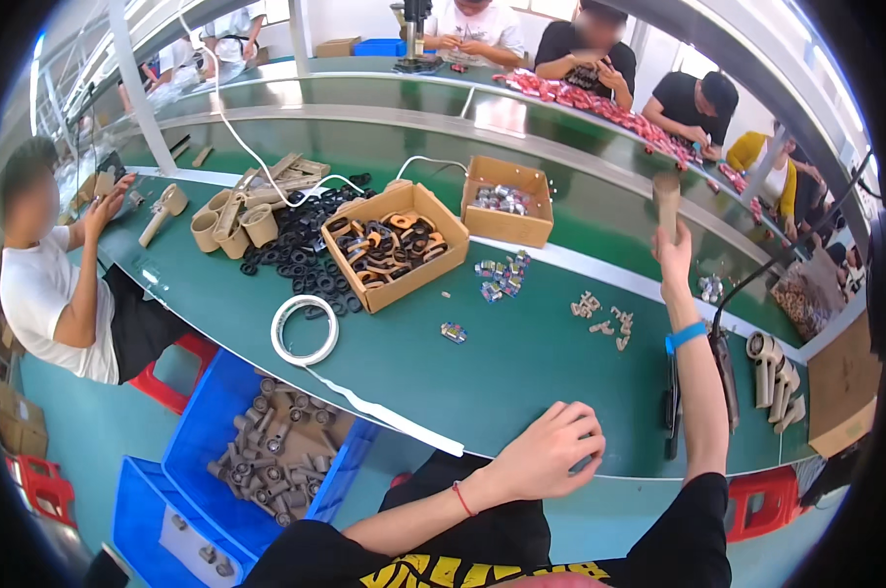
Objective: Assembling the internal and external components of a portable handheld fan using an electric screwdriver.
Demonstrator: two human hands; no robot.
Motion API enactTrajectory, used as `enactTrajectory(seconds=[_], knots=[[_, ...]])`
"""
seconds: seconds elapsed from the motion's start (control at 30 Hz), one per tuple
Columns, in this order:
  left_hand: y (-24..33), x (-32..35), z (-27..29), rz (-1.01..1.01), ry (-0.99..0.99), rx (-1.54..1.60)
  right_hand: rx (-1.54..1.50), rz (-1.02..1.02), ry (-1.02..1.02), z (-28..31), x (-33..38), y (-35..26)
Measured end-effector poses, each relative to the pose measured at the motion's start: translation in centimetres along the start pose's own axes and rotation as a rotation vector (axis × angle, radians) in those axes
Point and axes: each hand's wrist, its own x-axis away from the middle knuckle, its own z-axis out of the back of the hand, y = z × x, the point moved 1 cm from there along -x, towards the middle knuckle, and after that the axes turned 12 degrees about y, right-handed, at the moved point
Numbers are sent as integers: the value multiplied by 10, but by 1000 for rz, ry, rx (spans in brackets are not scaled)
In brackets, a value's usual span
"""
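My right hand [672,250] is stretched far out over the work table, closed around the lower end of a beige housing [666,201] with a wider top. That piece stands upright above the far edge strip of the table. My left hand [552,449] rests by the table's near edge, its fingers loosely curved and apart, and nothing shows in it. Small beige plastic clips [604,318] lie between my hands. Several similar beige housings [774,377] with round heads lie in a row to the right of my right forearm.
An open box of black and orange rings [404,201] stands mid-table beside loose black rings [301,240]. Behind it is a box of small metallic parts [531,220]. A white tape roll [304,331] lies near the front edge. A blue bin [193,441] holds beige parts. Co-workers sit around.
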Motion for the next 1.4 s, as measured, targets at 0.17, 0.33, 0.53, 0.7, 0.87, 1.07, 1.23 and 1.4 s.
enactTrajectory(seconds=[0.17, 0.33, 0.53, 0.7, 0.87, 1.07, 1.23, 1.4], knots=[[-5, -5, 15, 66, 174, 166, -392, -162, -434, 23, 157, -122], [-24, -22, 48, 379, 556, 462, -51, 40, -540, 51, 264, -146], [-38, -20, 57, 729, 473, 908, 26, 372, -551, 58, 290, -124], [-40, -7, 49, 793, 468, 1002, -152, 256, -500, 58, 299, -103], [-37, -4, 47, 836, 516, 993, -85, 350, -464, 57, 297, -101], [-37, -3, 47, 815, 539, 1003, -45, 369, -463, 58, 298, -106], [-36, -2, 46, 772, 517, 949, -131, 340, -502, 58, 298, -106], [-37, -1, 46, 784, 473, 907, -6, 401, -510, 60, 305, -103]])
